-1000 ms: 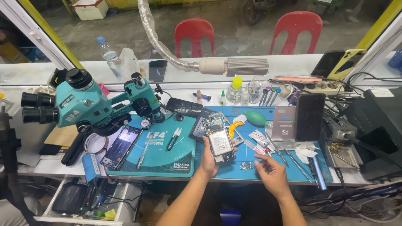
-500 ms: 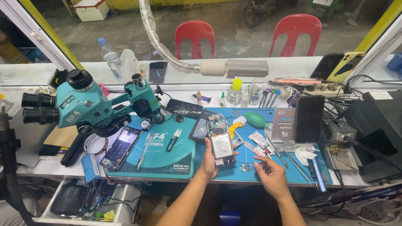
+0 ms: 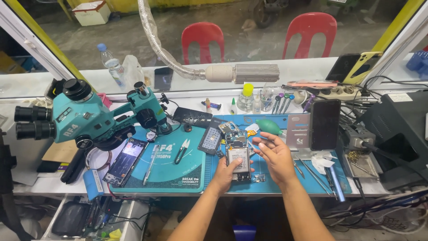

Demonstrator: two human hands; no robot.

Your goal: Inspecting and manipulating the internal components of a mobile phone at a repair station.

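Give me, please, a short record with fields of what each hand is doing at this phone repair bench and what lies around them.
Left hand: grips the lower end of an opened phone, its back off and insides showing, lying on the blue mat.
Right hand: fingers spread, just right of the phone; whether it pinches anything cannot be told.
Left of the hands: teal mat with tweezers and another phone.
Far left: teal microscope.
Right: dark phone propped upright.
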